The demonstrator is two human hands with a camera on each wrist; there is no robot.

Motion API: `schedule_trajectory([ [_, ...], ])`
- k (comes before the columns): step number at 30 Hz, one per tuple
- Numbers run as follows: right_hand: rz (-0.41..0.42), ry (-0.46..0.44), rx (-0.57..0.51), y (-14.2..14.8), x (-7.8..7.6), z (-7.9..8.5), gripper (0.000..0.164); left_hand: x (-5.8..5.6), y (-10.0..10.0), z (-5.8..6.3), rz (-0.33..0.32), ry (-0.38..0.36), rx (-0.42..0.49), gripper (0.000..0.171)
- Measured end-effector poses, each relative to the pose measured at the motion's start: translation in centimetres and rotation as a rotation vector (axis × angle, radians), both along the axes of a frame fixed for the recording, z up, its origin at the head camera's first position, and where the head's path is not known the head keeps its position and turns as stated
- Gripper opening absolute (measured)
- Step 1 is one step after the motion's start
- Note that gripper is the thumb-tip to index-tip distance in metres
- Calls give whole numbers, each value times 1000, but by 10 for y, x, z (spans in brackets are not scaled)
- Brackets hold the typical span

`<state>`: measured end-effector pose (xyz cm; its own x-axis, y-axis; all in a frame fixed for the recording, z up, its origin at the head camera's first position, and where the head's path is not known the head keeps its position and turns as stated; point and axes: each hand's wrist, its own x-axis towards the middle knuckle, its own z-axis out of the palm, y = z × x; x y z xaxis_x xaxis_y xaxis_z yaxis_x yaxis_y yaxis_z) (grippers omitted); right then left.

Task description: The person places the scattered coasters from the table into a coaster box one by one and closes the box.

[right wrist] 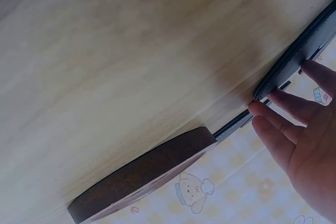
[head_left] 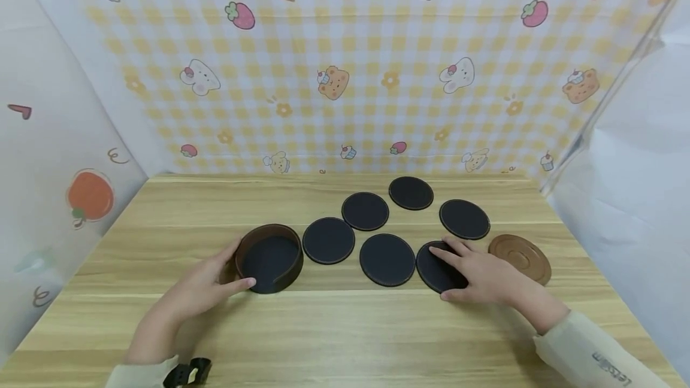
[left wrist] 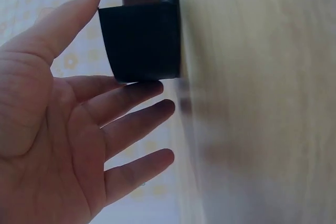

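A round black holder with a brown inner wall stands on the left of the table. My left hand is at its left side, the thumb by the near wall and the fingers against the far left wall. In the left wrist view those fingers look mostly straight beside the black wall. My right hand lies over a flat black coaster, with fingertips on its top and the thumb by its near edge. The right wrist view shows spread fingers touching the coaster's edge.
Several more black coasters lie flat, among them one beside the holder, one in the middle and one at the back. A brown round disc with raised rings lies right of my right hand. A patterned cloth hangs behind.
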<state>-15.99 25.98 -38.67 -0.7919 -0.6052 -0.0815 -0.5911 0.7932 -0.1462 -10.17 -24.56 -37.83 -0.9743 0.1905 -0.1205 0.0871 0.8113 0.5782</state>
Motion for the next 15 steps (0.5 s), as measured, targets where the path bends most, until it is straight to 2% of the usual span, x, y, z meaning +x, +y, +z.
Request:
schedule_trajectory([
  [9, -1, 22, 1, -3, -3, -2, 80, 5, -1, 4, 10, -48, 35, 98],
  [15, -16, 15, -3, -3, -3, -2, 81, 7, -2, 4, -7, -11, 60, 95],
])
